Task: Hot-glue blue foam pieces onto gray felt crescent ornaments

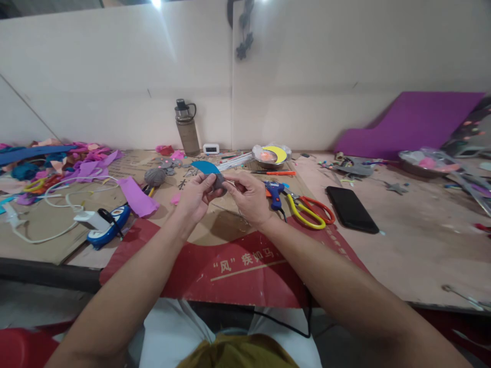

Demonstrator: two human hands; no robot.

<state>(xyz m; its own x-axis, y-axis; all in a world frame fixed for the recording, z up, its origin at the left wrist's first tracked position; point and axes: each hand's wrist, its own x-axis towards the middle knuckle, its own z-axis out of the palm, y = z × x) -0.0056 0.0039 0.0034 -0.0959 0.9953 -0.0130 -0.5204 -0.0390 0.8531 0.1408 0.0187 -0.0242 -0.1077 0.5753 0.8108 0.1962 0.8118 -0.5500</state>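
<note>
From here I see the left hand (pixel 196 198) pinching a blue-and-grey piece (pixel 207 168) above the worktop (pixel 412 250), the right (pixel 249 197) closed at its grey end — light, probably soft and easily creased, so I'd grip that thicker end gently.

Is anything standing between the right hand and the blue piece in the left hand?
Nothing visible does. The left hand holds the blue piece, and the right hand's fingertips are right beside it. The glue gun and scissors lie on the right hand's far side.
</note>
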